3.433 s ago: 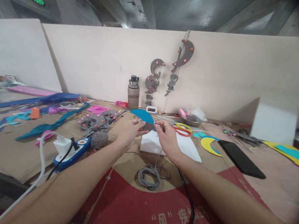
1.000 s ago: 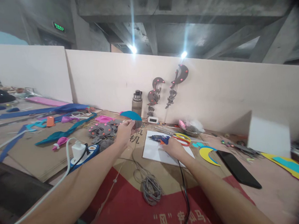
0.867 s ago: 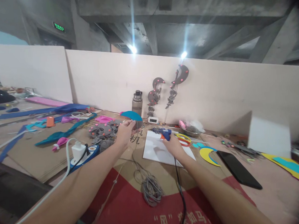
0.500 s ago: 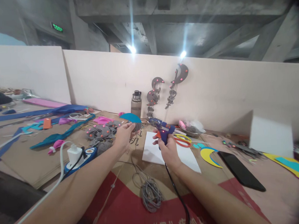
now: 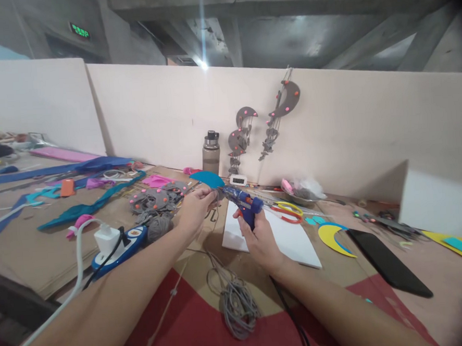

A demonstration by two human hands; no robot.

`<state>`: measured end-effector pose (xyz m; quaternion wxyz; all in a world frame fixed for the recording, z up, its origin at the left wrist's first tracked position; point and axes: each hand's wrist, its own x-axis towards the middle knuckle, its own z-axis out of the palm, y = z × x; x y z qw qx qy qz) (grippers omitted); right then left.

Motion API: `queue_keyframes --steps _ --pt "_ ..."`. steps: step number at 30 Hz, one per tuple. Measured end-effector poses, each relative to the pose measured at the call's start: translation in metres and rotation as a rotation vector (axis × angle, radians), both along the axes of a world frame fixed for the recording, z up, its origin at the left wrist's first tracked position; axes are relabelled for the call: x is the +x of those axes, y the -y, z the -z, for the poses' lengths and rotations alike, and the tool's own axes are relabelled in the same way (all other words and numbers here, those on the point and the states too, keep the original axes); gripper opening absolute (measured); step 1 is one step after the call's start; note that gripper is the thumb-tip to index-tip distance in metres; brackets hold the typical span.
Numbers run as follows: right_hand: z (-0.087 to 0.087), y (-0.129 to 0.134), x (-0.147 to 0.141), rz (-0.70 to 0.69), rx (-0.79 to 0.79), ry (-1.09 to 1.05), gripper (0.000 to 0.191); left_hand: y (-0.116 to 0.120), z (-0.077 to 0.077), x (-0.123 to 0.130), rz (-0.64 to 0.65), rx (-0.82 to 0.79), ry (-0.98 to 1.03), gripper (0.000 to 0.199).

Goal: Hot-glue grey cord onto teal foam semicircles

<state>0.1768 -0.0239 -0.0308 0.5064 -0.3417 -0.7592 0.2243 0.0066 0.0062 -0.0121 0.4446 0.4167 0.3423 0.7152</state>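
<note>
My left hand pinches the edge of a blue felt piece, with some grey material at the fingertips. Wrapped round the handle of a blue glue gun is my right hand. The gun's nozzle points left and meets the felt piece near my left fingertips; whether they touch is unclear. Under the gun lies a white sheet. A coil of grey cord rests on the cardboard below both hands.
Grey felt pieces with pink dots and a blue power strip lie left. A bottle stands behind. At right are scissors, a yellow crescent and a black phone.
The glue gun's nozzle has come left to the felt piece at my left fingertips. A small white display now shows behind the gun. The whole view has shifted slightly.
</note>
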Motion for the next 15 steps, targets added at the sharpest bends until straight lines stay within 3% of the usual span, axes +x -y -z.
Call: queue_keyframes --steps 15 --pt "0.004 0.002 -0.002 0.074 -0.011 0.064 0.023 -0.006 0.011 0.001 -0.068 -0.070 -0.200 0.022"
